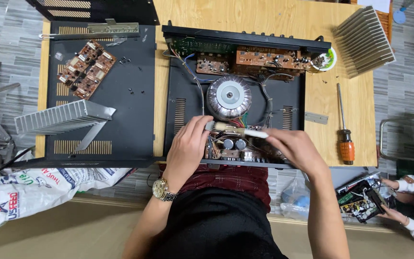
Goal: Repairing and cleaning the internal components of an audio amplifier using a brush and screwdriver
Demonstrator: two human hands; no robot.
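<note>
Brush (235,129) gripped by right hand (295,146); left hand (188,144) touching bristles.

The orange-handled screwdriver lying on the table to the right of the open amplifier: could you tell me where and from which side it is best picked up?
Grip the screwdriver by its thick orange handle, at the near end, coming from above or the right. It lies flat on the wooden table, apart from the chassis, its thin shaft pointing away. The right hand is nearest.

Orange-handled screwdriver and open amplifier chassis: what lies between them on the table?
In the head view, only a small flat metal strip lies between the screwdriver and chassis.
</note>
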